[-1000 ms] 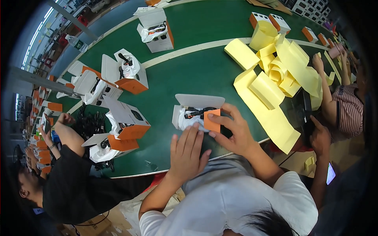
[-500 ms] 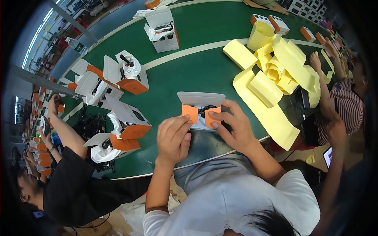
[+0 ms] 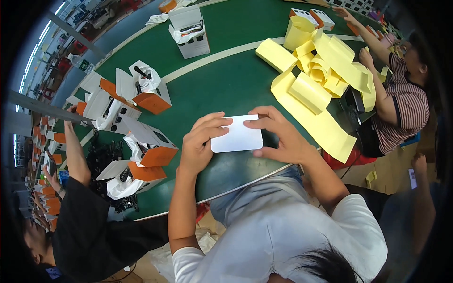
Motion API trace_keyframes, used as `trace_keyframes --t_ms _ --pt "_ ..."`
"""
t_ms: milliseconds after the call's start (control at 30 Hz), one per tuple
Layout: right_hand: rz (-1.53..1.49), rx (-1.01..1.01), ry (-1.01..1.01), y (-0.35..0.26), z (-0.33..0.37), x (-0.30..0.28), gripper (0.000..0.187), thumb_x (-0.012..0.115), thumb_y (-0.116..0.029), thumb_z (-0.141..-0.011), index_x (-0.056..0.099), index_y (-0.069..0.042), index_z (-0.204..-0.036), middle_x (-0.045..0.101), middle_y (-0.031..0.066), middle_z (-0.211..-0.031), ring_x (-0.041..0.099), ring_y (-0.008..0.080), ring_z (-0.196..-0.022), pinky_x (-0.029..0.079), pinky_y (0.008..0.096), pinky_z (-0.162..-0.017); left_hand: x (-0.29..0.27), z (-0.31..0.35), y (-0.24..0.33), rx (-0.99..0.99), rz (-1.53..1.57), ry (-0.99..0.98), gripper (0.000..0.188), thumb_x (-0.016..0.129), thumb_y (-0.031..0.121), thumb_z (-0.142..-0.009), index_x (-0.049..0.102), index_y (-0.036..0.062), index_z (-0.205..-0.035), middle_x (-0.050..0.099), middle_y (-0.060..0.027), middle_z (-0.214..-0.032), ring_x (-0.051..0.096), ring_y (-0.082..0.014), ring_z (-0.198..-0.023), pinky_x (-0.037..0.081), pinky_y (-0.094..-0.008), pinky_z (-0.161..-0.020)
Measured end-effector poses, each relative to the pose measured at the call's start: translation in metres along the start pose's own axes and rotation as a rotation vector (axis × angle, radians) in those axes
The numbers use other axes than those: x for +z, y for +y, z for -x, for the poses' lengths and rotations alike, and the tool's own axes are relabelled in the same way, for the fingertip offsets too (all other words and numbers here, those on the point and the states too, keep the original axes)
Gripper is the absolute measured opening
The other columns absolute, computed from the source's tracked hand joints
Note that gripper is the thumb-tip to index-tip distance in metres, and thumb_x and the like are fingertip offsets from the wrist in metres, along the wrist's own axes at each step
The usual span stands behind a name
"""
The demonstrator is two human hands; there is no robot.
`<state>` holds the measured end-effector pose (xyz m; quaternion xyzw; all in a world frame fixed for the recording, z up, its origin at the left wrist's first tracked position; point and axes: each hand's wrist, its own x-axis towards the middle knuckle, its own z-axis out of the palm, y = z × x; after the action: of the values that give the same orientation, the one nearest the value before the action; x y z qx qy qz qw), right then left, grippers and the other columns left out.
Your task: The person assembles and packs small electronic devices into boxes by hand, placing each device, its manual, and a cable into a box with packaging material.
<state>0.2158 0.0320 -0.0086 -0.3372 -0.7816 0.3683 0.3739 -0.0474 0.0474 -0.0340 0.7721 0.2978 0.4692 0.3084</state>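
A small white box with its lid shut lies on the green table in front of me. My left hand grips its left end, fingers curled over the top edge. At the other end my right hand holds the box, with the fingers on top and the thumb along the near side. The box's contents are hidden under the lid.
Several open white and orange boxes with bagged items stand at the left. A heap of yellow sheets lies at the right. One person in black works at my left, another in a striped shirt at my right.
The open box with orange flaps now has its white lid shut. Both hands have moved onto its ends.
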Motion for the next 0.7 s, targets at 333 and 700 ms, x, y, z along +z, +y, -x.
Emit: trace_keyframes --t_ms 333,700 --pt "-0.001 0.039 0.067 -0.005 0.006 0.015 0.042 0.08 -0.012 -0.083 0.07 -0.011 -0.124 0.052 0.0187 -0.14 0.057 0.0319 -0.123 0.046 0.0403 -0.104 -0.007 0.012 0.023 -0.023 -0.074 -0.041 0.038 0.078 0.005 -0.076 0.073 0.0053 -0.114 0.069 -0.0146 -0.13 0.058 -0.0388 -0.128 0.046 -0.0465 -0.106" --pt "0.115 0.028 0.185 -0.01 0.007 0.024 0.034 0.078 -0.016 -0.087 0.071 -0.011 -0.119 0.055 0.0188 -0.139 0.065 0.0353 -0.113 0.055 0.0382 -0.088 -0.001 0.016 0.014 0.064 -0.149 0.016 0.027 0.077 0.007 -0.08 0.075 0.0053 -0.108 0.07 -0.0135 -0.129 0.06 -0.0387 -0.123 0.048 -0.0463 -0.103"
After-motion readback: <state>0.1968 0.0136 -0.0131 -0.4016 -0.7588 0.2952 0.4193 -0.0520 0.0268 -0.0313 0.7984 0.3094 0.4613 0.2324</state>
